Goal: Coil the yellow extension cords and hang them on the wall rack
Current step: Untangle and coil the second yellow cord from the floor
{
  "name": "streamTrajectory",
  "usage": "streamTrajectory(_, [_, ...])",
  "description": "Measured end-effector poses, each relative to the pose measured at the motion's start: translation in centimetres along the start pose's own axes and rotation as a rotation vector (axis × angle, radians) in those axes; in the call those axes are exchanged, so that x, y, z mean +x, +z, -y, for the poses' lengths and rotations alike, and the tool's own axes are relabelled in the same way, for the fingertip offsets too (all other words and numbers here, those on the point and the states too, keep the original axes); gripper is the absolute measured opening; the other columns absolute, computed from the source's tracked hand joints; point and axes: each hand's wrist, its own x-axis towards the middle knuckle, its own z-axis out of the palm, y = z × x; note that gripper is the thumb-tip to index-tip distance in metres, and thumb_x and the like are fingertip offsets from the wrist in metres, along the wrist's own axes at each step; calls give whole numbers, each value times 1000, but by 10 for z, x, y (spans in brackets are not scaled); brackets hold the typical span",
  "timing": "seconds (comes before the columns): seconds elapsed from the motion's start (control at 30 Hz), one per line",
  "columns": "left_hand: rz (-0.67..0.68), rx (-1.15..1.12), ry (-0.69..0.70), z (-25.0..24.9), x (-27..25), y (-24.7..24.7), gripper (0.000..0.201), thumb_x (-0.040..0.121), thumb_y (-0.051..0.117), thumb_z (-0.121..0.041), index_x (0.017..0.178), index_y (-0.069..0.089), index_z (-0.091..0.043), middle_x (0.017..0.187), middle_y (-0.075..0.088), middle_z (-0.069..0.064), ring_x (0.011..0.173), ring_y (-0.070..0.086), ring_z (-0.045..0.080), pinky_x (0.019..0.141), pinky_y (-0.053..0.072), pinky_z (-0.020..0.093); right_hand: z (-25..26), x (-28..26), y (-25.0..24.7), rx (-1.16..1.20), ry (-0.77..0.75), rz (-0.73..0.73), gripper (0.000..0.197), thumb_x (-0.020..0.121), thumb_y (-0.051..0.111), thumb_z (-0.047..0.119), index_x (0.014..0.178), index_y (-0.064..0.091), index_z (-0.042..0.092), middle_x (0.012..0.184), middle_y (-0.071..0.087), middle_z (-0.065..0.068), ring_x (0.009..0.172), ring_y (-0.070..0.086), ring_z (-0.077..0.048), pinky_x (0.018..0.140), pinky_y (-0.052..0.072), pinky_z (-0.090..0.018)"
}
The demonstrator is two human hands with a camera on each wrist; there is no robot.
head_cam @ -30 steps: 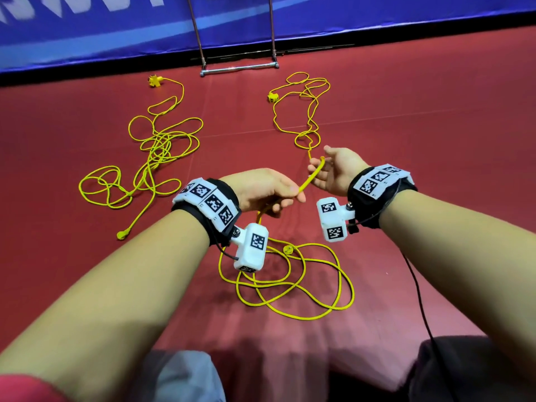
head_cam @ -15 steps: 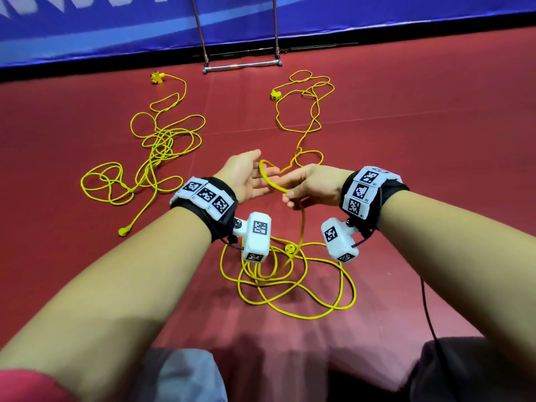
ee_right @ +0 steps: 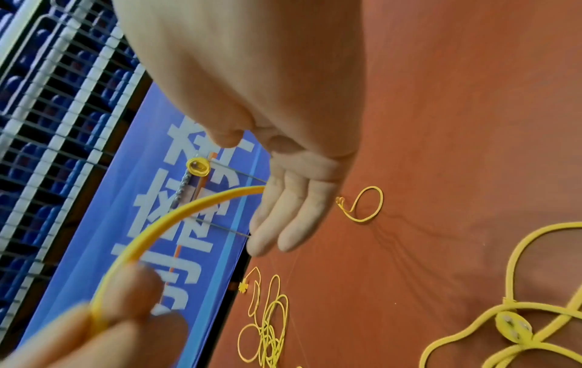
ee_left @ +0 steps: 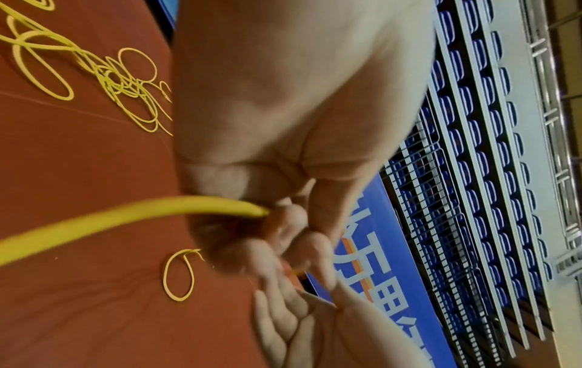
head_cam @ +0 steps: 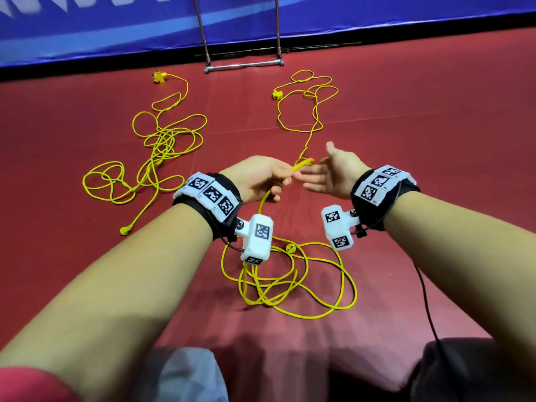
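Observation:
My left hand pinches a yellow extension cord, which arches up in a small loop between my hands. Below that hand the cord drops to loose coils on the red floor, with its plug among them. Its far end runs away to a yellow socket. My right hand is just right of the loop, fingers straight and holding nothing. A second yellow cord lies tangled on the left. The metal rack frame stands by the blue banner.
The second cord's plug lies near my left forearm and its socket near the banner. A black cable hangs from my right wrist. My knees fill the bottom edge. Blue seats rise behind the banner.
My right hand has let go of the cord, opened and drawn a little to the right. The left hand keeps its hold on the loop.

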Motion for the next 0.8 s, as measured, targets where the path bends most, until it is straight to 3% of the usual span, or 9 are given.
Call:
streamTrajectory(0.07, [139,91,-53,1,-2,5,21,102,42,-7,102,63,-7,67,49,-2,49,39,10,58,46,27,3,0,-6,80,-3,-17,41,106,28,41,94,44,6,95,66,-14,87,68,-29,73,56,-38])
streamTrajectory(0.1, [163,127,-74,2,-3,6,21,101,43,-6,102,64,-6,67,51,0,51,43,11,60,48,28,2,0,-7,70,-7,-42,36,107,31,32,91,49,5,90,65,-10,78,71,-24,65,57,-33])
streamTrajectory(0.17, [125,194,-95,3,-1,8,20,98,48,-3,100,68,-4,71,59,3,57,53,14,63,50,29,1,0,-6,23,-23,-92,31,105,36,17,83,55,6,82,62,-5,63,71,-16,50,53,-24])
streamTrajectory(0.2, [97,219,-99,4,-1,7,20,96,50,-1,101,69,-3,74,62,4,60,57,16,64,50,29,0,1,-6,14,-29,-100,29,104,38,15,83,56,7,80,62,-4,61,70,-15,48,52,-23])
streamTrajectory(0.3, [68,236,-127,8,-2,5,21,92,52,2,104,69,-3,81,67,7,70,62,18,65,50,28,1,3,-5,7,-31,-78,21,102,40,15,97,58,5,80,68,-4,62,72,-15,49,53,-22])
streamTrajectory(0.4, [-24,219,-148,11,0,2,33,89,42,5,102,69,-9,95,69,7,82,60,19,69,49,29,1,1,0,-43,-62,-25,16,101,43,12,113,53,9,69,72,-2,62,72,-14,50,55,-23])
streamTrajectory(0.57, [-292,-65,-125,10,11,-9,28,97,38,-13,114,59,-8,103,70,9,90,65,22,84,50,38,-4,-9,10,-178,-103,138,25,99,45,-1,119,57,7,76,70,-7,67,72,-18,57,58,-27])
streamTrajectory(0.67, [-328,-275,-144,9,13,-15,16,101,38,-21,95,48,-10,100,68,12,87,66,25,76,52,40,-10,-17,12,-373,-50,339,31,99,42,-3,122,59,10,79,66,-8,68,70,-18,61,57,-28])
streamTrajectory(0.8, [-393,-538,-165,11,14,-21,24,103,41,-20,81,39,-11,76,59,7,71,61,22,67,51,38,-19,-13,10,-537,-17,543,45,98,40,-8,135,56,13,78,62,-8,68,63,-19,66,53,-30])
